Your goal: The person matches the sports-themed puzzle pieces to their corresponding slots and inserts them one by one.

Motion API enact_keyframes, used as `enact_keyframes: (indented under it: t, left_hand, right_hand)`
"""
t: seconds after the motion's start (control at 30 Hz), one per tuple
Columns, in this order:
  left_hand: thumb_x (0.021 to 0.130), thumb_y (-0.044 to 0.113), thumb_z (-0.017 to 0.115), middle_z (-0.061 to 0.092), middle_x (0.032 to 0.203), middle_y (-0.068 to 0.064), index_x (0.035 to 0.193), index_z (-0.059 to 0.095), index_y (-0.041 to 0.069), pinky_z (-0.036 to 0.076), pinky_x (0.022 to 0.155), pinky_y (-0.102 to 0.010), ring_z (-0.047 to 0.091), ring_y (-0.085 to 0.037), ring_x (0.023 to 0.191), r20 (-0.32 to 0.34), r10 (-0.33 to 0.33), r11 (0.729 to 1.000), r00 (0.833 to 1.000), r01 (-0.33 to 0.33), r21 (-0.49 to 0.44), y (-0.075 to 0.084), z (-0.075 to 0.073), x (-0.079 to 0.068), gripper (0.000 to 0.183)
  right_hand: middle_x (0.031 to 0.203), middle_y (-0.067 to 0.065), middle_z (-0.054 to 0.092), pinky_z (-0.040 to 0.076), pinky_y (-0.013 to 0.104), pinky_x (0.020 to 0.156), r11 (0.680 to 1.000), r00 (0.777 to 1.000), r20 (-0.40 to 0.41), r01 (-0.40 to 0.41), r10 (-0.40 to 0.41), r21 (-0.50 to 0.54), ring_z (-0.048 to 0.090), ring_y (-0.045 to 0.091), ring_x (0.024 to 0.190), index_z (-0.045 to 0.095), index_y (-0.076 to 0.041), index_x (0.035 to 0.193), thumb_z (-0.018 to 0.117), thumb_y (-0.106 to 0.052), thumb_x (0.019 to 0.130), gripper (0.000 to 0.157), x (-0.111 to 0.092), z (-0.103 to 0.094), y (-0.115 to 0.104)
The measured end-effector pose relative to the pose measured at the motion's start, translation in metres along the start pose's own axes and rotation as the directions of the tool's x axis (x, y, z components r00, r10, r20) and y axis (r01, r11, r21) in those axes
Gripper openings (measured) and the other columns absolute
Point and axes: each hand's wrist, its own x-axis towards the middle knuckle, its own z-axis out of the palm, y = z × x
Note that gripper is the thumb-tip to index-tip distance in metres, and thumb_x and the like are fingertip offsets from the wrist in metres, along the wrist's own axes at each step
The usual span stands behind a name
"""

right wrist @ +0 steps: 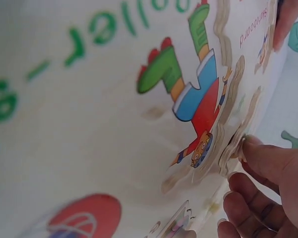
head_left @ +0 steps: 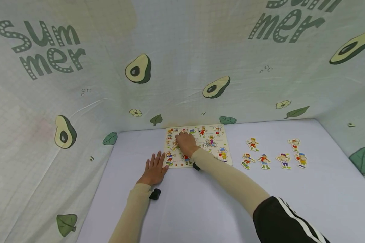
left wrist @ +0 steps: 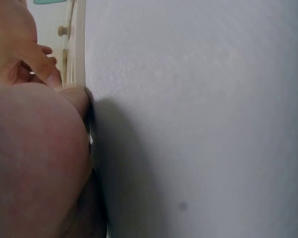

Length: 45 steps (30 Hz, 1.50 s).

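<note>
A wooden puzzle board [head_left: 197, 163] printed with sports figures lies at the back of the table. Over its left half my right hand [head_left: 187, 143] pinches a figure-shaped puzzle piece [head_left: 175, 145]. Seen from the right wrist, the thumb and curled fingers meet at the edge of that piece [right wrist: 233, 146], beside the printed roller-skating figure [right wrist: 198, 104]; most of its face is turned away. My left hand [head_left: 153, 168] rests on the table with fingers spread, its thumb beside the board's left edge. The left wrist view shows this hand [left wrist: 35, 158] close to the board's edge [left wrist: 80, 44].
Several loose figure pieces lie to the right of the board, among them a footballer [head_left: 252, 144], a skateboarder [head_left: 247, 161] and a purple-clad figure [head_left: 283, 161]. A printed cloth [head_left: 176, 50] hangs behind the white table [head_left: 200, 209]. A small peg [left wrist: 63, 30] stands on the board.
</note>
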Motion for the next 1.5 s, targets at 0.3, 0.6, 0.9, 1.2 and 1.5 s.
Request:
enact_keyframes:
  t: [0.3,0.6,0.9,1.2,1.5]
  left_hand:
    - [0.115,0.039,0.037,0.001,0.178,-0.019,0.17,0.011,0.005,0.0,0.128,-0.065,-0.004,-0.044,0.163,0.005,-0.003,1.0,1.0,0.003,0.009,0.002,-0.002,-0.001,0.07]
    - [0.115,0.04,0.037,0.002,0.178,-0.02,0.17,0.012,0.004,0.001,0.128,-0.065,-0.004,-0.045,0.163,0.0,0.003,1.0,1.0,-0.003,0.009,0.001,-0.001,-0.001,0.07]
    - [0.115,0.039,0.037,0.002,0.177,-0.02,0.17,0.012,0.004,0.001,0.128,-0.065,-0.003,-0.045,0.162,0.0,-0.001,1.0,1.0,0.001,0.007,0.0,0.001,0.0,0.069]
    - [0.115,0.04,0.038,0.001,0.177,-0.02,0.17,0.012,0.004,-0.001,0.128,-0.065,-0.004,-0.046,0.162,0.007,-0.01,1.0,1.0,0.01,-0.013,0.003,-0.001,0.0,0.071]
    - [0.115,0.041,0.036,-0.003,0.178,-0.019,0.17,0.008,0.005,-0.001,0.128,-0.064,-0.007,-0.045,0.162,0.021,-0.02,1.0,1.0,0.02,0.005,0.001,0.0,0.001,0.072]
  right_hand:
    - [0.12,0.009,0.071,0.054,0.043,0.103,1.0,1.0,0.013,-0.01,0.01,-0.012,0.067,0.028,0.118,0.07,-0.01,0.121,0.067,-0.023,0.106,0.019,0.008,0.001,-0.002]
    - [0.119,0.01,0.072,0.057,0.043,0.099,0.999,1.0,0.013,0.005,-0.005,-0.046,0.069,0.029,0.115,0.072,-0.01,0.12,0.069,-0.023,0.105,0.02,0.009,0.004,-0.004]
    - [0.118,0.01,0.072,0.057,0.043,0.1,0.999,1.0,0.009,-0.002,0.002,-0.036,0.069,0.028,0.114,0.071,-0.009,0.121,0.066,-0.022,0.107,0.02,0.004,0.001,-0.003]
    - [0.118,0.012,0.071,0.057,0.045,0.097,0.999,0.998,-0.057,0.029,-0.026,0.045,0.069,0.031,0.111,0.072,-0.007,0.123,0.075,-0.02,0.101,0.025,-0.024,-0.017,0.003]
    - [0.102,0.009,0.07,0.058,0.043,0.083,0.994,0.98,-0.195,0.056,-0.036,0.098,0.069,0.028,0.094,0.075,-0.008,0.11,0.081,-0.014,0.095,0.018,-0.067,-0.034,0.022]
